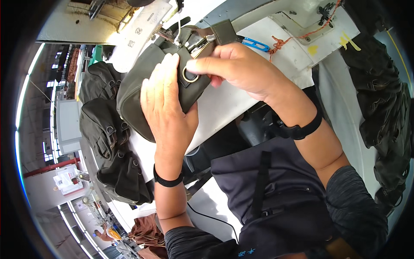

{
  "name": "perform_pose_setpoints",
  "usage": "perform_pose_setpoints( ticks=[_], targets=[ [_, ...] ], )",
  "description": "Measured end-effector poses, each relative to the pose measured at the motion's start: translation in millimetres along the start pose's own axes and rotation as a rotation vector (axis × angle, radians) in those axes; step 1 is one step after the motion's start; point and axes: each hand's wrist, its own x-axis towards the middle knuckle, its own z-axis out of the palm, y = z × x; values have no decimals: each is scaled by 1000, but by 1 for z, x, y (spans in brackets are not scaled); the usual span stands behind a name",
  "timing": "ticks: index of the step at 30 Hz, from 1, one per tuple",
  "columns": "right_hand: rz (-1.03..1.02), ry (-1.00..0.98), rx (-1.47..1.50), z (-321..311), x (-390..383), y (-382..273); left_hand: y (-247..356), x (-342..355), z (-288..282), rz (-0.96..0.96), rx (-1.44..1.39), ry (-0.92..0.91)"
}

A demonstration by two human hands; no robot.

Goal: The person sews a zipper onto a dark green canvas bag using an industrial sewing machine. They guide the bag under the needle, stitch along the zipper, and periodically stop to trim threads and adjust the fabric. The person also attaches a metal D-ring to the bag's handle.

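A dark olive-green bag [133, 95] lies on the white sewing machine table, its upper edge at the needle and presser foot [177, 42]. My left hand [166, 105] rests flat on the bag, fingers stretched out towards the needle, thumb by the bag's near edge. My right hand [235, 69] is closed on the bag's right edge, thumb on top beside a metal ring [190, 74] and fingers partly hidden below. A brass zipper [201, 50] runs from near the needle towards that hand. An olive tab [224, 32] sticks up beyond my right fingers.
Blue thread snips [255, 44] with an orange cord [280, 43] lie beyond my right hand. More dark bags [103, 125] are piled at the left, with brown pieces [148, 231] below. Several dark bags [384, 108] hang at the right. The white machine head [140, 34] stands at the top.
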Motion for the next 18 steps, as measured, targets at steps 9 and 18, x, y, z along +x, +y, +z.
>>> perform_pose_setpoints(
  ticks=[9, 18],
  targets=[
    [-213, 461, -395, -16, -31, 34, 1, -3, 12, 8, -32, -4],
    [-886, 619, -865, -6, 38, -18, -6, -1, 6, 13, -59, -35]
  ],
)
